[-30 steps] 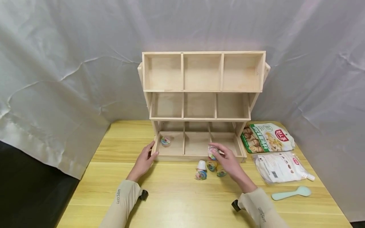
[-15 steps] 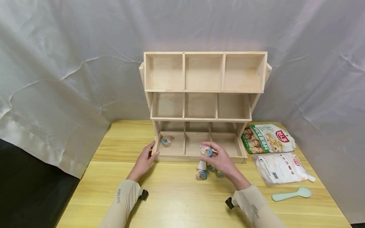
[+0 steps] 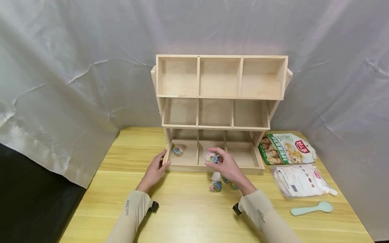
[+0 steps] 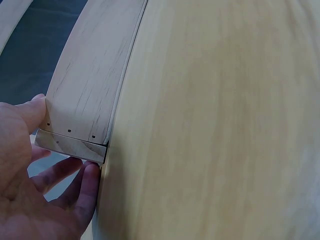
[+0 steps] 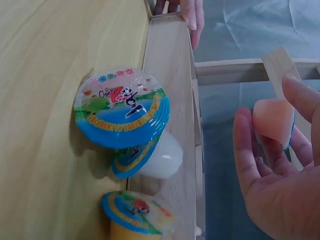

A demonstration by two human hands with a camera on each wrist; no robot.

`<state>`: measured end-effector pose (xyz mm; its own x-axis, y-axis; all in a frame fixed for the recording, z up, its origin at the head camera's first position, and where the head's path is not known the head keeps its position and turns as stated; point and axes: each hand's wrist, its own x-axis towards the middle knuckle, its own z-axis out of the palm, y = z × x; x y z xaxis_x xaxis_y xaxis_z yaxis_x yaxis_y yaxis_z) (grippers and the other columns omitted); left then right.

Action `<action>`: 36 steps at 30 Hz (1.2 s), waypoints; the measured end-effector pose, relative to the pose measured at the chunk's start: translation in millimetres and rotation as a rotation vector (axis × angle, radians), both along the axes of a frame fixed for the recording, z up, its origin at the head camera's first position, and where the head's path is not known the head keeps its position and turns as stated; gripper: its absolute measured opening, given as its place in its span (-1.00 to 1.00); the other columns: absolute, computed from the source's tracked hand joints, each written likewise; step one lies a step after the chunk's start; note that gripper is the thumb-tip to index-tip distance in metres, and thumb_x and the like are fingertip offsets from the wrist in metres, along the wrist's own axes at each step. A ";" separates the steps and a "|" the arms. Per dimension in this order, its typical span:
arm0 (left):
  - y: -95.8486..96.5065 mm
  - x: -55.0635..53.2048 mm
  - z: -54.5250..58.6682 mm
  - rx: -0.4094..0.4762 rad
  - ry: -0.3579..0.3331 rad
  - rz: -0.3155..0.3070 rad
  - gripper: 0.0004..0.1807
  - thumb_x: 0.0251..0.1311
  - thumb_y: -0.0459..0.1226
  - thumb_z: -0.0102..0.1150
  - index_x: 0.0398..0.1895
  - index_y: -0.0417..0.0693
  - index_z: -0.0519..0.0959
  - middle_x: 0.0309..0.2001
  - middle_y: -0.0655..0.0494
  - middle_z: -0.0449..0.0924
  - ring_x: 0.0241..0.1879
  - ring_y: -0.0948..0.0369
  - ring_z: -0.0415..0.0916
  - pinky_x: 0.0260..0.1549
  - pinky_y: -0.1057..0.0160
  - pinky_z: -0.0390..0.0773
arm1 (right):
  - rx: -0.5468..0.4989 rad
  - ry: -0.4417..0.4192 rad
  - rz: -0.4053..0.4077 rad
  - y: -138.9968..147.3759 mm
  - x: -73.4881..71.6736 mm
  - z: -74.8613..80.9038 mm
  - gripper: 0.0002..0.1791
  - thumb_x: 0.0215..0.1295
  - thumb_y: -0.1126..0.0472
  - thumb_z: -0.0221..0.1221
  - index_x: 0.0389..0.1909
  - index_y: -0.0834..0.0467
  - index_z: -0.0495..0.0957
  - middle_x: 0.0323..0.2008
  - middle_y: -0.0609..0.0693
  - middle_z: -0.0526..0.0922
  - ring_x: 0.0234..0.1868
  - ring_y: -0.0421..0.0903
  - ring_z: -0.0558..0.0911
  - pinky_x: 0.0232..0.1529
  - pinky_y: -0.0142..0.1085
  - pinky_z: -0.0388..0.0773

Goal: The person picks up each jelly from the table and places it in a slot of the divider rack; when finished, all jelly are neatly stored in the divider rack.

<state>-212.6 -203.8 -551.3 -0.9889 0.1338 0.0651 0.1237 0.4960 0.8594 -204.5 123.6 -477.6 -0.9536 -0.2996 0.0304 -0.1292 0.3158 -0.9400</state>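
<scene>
Here, your right hand (image 3: 228,167) is pinching a jelly cup (image 3: 211,157) between thumb and fingers at its ten o'clock, showing over the bottom middle compartment; that edge hold is probably leaving the lid uncovered. Your left hand (image 3: 154,172) is gripping the wooden rack (image 3: 185,167) at its seven o'clock corner, likely for steadiness. From the pinched cup, another cup (image 3: 178,149) is sitting toward nine o'clock, loose cups (image 3: 215,186) toward six.

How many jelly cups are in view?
6: a held cup in the right hand; a lone cup in the bottom left compartment; on the table, a white cup, a blue-lidded cup near it, and two cups partly behind the hand. More could be hidden.
</scene>
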 end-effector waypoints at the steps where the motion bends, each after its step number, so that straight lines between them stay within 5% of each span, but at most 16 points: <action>1: 0.3 -0.1 -0.5 0.001 -0.003 -0.001 -0.29 0.56 -0.15 0.08 0.65 -0.05 0.10 0.41 -0.28 0.32 0.28 -0.15 0.50 0.25 -0.11 0.58 | 0.003 0.005 0.001 -2.3 -1.3 0.0 -0.42 0.34 0.21 0.39 0.35 0.11 0.49 0.12 0.20 0.62 -0.13 -0.08 0.66 -0.21 -0.32 0.70; 10: 2.5 0.3 -1.8 0.001 -0.010 -0.012 -0.28 0.56 -0.13 0.07 0.66 -0.05 0.08 0.40 -0.28 0.32 0.29 -0.14 0.49 0.24 -0.08 0.59 | 0.052 0.026 -0.033 -22.2 -14.0 0.6 -0.44 0.18 0.21 0.51 0.19 0.10 0.55 0.02 0.10 0.76 -0.16 -0.06 0.65 -0.16 -0.33 0.65; 21: 1.4 1.1 1.1 -0.015 -0.007 0.008 -0.30 0.56 -0.15 0.08 0.65 -0.05 0.11 0.41 -0.27 0.32 0.27 -0.13 0.50 0.23 -0.09 0.60 | 0.125 0.106 -0.047 -46.6 -29.6 -5.5 -0.46 0.13 0.25 0.54 0.16 0.07 0.64 0.05 0.09 0.59 -0.03 -0.03 0.65 0.04 -0.23 0.70; 36: 0.1 -0.4 -0.5 -0.013 0.015 0.008 -0.29 0.56 -0.15 0.08 0.65 -0.08 0.10 0.44 -0.31 0.29 0.30 -0.18 0.49 0.23 -0.10 0.60 | 0.292 0.157 -0.060 -66.2 -49.3 -16.9 -0.44 0.01 0.24 0.59 0.10 0.05 0.70 -0.10 0.06 0.64 -0.13 -0.03 0.57 -0.12 -0.22 0.64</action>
